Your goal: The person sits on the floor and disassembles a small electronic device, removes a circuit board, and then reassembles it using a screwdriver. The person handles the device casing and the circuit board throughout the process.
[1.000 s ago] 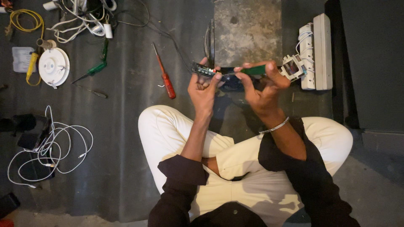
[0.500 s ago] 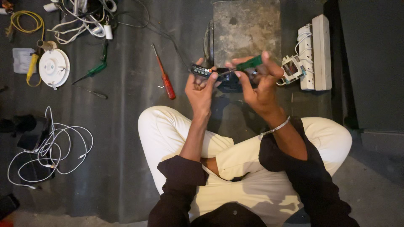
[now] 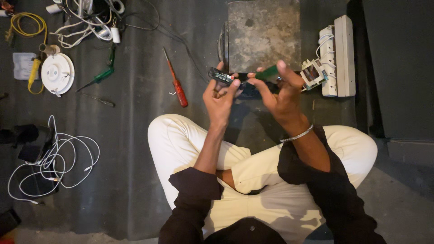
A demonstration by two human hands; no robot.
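the person sits cross-legged on the dark floor, both hands raised in front of the knees. the left hand [image 3: 220, 96] pinches a small dark electrical part [image 3: 220, 75] between thumb and fingertips, holding it level above the floor. the right hand [image 3: 280, 92] has its fingers closed around a green-handled screwdriver [image 3: 266, 73], whose shaft points left toward the part; whether the tip touches it cannot be told. just beyond the hands, farther off, lies a grey stone slab [image 3: 264, 34]. to the right of it rests a white power strip [image 3: 339, 56]. left of the hands a red-handled screwdriver [image 3: 176, 86] lies on the floor, and farther left a round white ceiling fitting [image 3: 57, 73]. near the left knee sprawls a loose white cable [image 3: 58, 158].
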